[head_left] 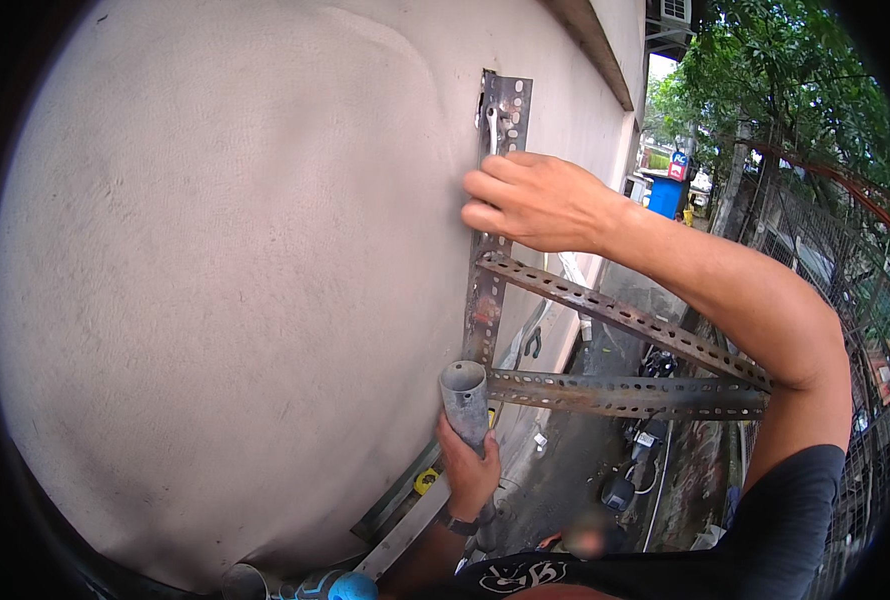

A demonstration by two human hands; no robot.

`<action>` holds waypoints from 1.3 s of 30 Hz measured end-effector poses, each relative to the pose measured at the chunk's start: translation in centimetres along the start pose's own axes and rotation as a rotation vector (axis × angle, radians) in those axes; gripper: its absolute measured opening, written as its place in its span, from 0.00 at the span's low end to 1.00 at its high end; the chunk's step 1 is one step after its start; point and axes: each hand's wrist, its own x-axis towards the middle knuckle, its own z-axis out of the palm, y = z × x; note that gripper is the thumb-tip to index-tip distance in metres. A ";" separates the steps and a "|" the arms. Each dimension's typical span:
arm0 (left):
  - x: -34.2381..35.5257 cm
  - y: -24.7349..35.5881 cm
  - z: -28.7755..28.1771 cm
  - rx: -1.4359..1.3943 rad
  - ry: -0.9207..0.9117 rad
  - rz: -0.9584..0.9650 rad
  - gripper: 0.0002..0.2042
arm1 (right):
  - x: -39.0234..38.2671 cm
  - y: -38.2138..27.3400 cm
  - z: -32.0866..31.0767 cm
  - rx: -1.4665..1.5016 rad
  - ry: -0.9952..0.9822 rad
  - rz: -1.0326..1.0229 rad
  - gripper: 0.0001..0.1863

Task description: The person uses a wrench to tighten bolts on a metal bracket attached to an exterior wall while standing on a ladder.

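A slotted metal angle bar [485, 315] stands upright against the plaster wall, its upper part by a small broken hole. My right hand [540, 203] is closed around the lower end of a wrench [493, 132], whose upper head meets the bar at what looks like a bolt; its grip end is hidden by the fingers. Below, my left hand [470, 470] wraps around a grey metal pipe [468, 400] with an open top. Two more slotted bars, a sloping one [615, 312] and a nearly level one [630, 395], join the upright and meet at the right.
A yellow tape measure [425, 481] lies on a ledge at lower left. Near the bottom edge are a blue power tool [350, 586] and another pipe end [243, 580]. Far below, a person [585, 540] and motorcycles [620, 490] occupy the alley. A wire fence [840, 290] runs along the right.
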 end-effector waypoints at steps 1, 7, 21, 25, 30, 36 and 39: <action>-0.2 -0.2 -0.2 0.015 -0.001 -0.012 0.41 | 0.4 -0.5 -1.6 0.038 0.035 0.025 0.05; -0.2 -0.6 -0.4 0.048 0.023 0.033 0.41 | 0.9 4.4 -4.2 0.379 0.404 0.567 0.09; -0.2 -0.1 -0.2 0.018 -0.005 0.016 0.41 | 2.1 11.2 -2.6 1.434 0.366 1.119 0.05; -0.2 -0.4 -0.7 0.032 0.004 -0.001 0.41 | 3.0 6.0 -3.1 0.383 0.282 0.402 0.08; -0.3 -0.1 0.0 0.010 -0.020 0.009 0.41 | 0.3 0.7 0.7 -0.023 -0.144 -0.079 0.03; -0.2 -0.5 -0.6 0.029 0.017 0.007 0.42 | 1.2 1.3 -4.7 0.299 0.224 0.295 0.04; -0.3 -0.5 -0.4 0.007 -0.012 0.013 0.42 | 0.7 5.4 -5.3 0.627 0.345 0.708 0.07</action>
